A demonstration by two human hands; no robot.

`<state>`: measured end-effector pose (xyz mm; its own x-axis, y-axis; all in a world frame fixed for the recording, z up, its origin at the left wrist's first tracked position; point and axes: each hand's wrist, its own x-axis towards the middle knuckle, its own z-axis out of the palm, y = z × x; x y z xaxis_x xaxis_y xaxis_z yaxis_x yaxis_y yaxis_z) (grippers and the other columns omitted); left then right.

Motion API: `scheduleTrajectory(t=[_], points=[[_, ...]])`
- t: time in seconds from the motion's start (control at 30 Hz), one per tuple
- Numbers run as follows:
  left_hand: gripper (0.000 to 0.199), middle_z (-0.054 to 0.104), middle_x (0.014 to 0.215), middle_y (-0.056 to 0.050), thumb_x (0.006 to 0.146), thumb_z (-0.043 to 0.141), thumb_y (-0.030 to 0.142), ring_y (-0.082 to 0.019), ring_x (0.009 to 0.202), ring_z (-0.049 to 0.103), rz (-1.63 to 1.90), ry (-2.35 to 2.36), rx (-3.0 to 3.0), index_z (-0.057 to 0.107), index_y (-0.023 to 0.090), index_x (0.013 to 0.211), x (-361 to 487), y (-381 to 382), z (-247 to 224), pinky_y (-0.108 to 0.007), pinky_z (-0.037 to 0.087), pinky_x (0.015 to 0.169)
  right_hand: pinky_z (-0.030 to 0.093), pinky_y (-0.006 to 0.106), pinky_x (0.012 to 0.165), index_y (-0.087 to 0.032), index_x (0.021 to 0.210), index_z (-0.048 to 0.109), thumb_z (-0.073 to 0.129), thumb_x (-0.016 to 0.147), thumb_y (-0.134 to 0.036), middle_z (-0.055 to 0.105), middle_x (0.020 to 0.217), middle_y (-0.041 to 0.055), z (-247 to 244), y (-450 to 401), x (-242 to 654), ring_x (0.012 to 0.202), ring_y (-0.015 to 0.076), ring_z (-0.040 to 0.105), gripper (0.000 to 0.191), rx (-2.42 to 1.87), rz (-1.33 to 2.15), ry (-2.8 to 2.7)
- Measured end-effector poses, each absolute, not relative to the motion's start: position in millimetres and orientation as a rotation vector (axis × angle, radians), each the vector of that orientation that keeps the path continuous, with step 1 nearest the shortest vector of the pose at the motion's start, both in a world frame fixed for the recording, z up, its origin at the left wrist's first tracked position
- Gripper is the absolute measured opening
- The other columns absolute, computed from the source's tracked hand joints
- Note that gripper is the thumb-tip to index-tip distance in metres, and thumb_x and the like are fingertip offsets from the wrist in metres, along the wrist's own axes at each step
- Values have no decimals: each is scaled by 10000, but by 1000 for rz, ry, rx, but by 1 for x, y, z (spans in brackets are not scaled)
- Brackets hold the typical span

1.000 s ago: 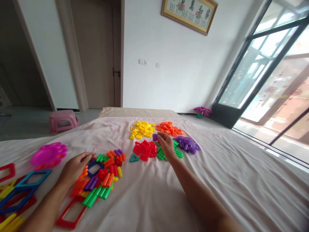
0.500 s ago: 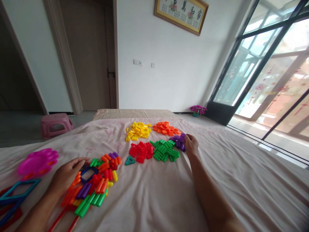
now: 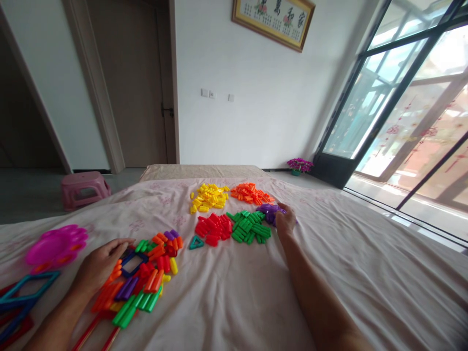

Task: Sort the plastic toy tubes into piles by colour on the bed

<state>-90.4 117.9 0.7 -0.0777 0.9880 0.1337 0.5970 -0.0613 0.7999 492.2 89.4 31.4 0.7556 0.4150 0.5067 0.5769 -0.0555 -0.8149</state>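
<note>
At the left, my left hand rests against a mixed heap of coloured plastic building pieces. Its fingers reach forward, and thumb and forefinger come together near a dark piece; what is between them is hard to make out. Inside the heap lies a dark blue square frame. My right hand is at the small pile of purple plastic pieces, fingers curled down onto them. The fingertips are partly hidden. Beside that pile are green pieces and orange pieces.
Red pieces, yellow pieces and a teal triangle lie on the wrinkled pale cloth. At left are a magenta flower-shaped tray and blue and red frames. A pink stool stands beyond the edge.
My right hand has moved slightly left and down onto the purple pile, where a raised purple piece showed at its fingertips before. The left hand stays in place.
</note>
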Motion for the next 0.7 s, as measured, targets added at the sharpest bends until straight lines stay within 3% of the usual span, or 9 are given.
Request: scheduleTrajectory(t=[0.2, 0.4, 0.53, 0.7], points=[[433, 757, 1109, -11, 810, 520, 541, -244, 1041, 675, 950, 1654, 1641, 707, 243, 1062, -95, 124, -6, -257, 543, 788, 409, 353, 982, -181, 1044, 726, 433, 680, -235, 664, 1056, 64, 29, 91, 481, 1008, 204, 579, 470, -1698, -241, -875], [443, 764, 1061, -33, 818, 513, 532, -236, 997, 685, 985, 1657, 1747, 715, 223, 1063, -96, 124, -8, -262, 514, 838, 462, 320, 859, -167, 990, 732, 448, 742, -242, 651, 1024, 79, 48, 89, 437, 881, 191, 596, 384, -1581, -267, -1040], [432, 762, 1057, -31, 832, 498, 518, -222, 998, 682, 1005, 1639, 1750, 715, 219, 1056, -93, 122, -5, -255, 502, 862, 481, 299, 748, -169, 967, 723, 469, 804, -221, 671, 964, 71, 58, 85, 383, 766, 173, 612, 306, -1422, -91, -1307], [435, 767, 1033, -35, 822, 499, 513, -208, 956, 689, 1050, 1624, 1742, 728, 210, 1034, -90, 121, -5, -247, 505, 835, 485, 285, 775, -203, 935, 726, 496, 835, -136, 704, 907, 44, 58, 64, 298, 845, 181, 646, 260, -1258, 253, -1797]])
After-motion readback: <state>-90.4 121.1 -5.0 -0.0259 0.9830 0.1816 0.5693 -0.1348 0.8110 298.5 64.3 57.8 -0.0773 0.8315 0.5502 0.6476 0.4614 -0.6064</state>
